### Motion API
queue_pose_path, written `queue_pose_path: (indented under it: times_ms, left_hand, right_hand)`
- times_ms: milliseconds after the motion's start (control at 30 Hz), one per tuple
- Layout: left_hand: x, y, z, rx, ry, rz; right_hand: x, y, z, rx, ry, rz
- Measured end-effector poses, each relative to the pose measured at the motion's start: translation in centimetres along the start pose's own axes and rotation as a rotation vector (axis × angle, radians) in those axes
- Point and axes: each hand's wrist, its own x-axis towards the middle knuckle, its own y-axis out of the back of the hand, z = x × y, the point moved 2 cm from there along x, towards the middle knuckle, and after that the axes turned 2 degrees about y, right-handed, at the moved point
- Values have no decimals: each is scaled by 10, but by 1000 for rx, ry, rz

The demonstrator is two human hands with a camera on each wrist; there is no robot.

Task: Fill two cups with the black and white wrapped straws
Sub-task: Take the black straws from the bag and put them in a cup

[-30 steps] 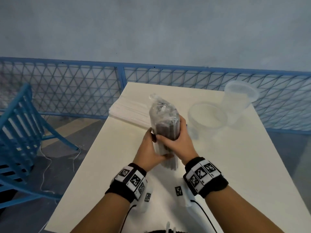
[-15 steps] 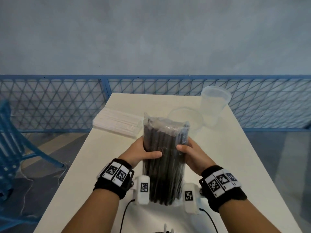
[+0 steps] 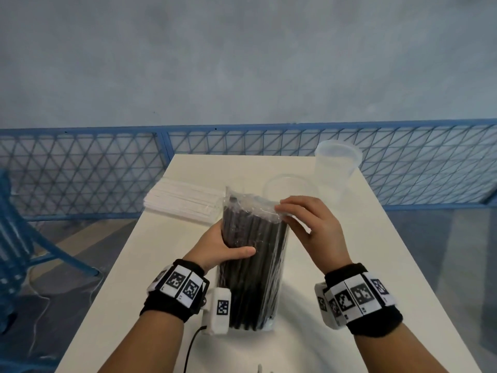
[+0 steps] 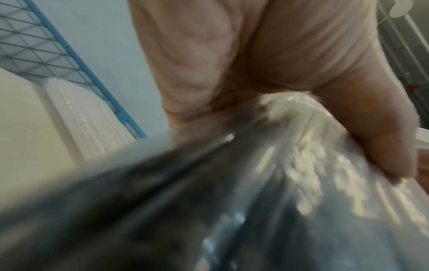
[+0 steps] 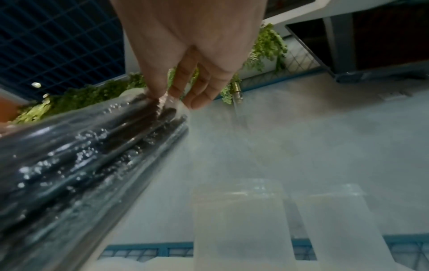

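Observation:
A pack of black straws (image 3: 252,265) in clear plastic stands upright on the white table (image 3: 349,265). My left hand (image 3: 220,243) grips its middle from the left, thumb across the front. My right hand (image 3: 295,214) is at the pack's top right corner, fingertips pinching the plastic there. The right wrist view shows my right hand (image 5: 185,82) at the end of the pack (image 5: 81,155). The left wrist view shows my left hand (image 4: 255,64) wrapped round the pack (image 4: 232,201). A stack of white wrapped straws (image 3: 185,200) lies behind on the left. Two clear cups (image 3: 290,189) (image 3: 337,168) stand behind on the right.
A blue mesh fence (image 3: 80,170) runs behind the table's far edge. A blue chair (image 3: 16,238) stands on the floor to the left. The table's left and right edges lie close to my arms. Both cups (image 5: 239,220) (image 5: 343,220) show blurred in the right wrist view.
The pack was held tilted above the table, then stood upright. My right hand has since left its right side and moved up to the top corner. The left hand keeps its grip.

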Motion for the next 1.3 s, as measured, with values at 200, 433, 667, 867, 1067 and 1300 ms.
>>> queue_pose_path:
  times_ms: [200,433,667,867,1067,1300]
  left_hand:
    - [-3,1,0,49,7,-7]
    - [-1,0,3,193,-49,-36]
    - [3,2,-1,189,-46,27]
    - [1,1,3,185,-84,12]
    - [-2,0,7,219,-116,109]
    - [-1,-5,6,236,-129,176]
  right_hand:
    - [2,-1,-6,-34,49,53]
    - [19,4,6,339,-577,256]
    - [26,8,-1,344,-544,128]
    - [27,-2,-7,152,-417,-199]
    - [40,-1,-27,-5,-185,-362]
    - [48,-3,-32,20,-231,-588]
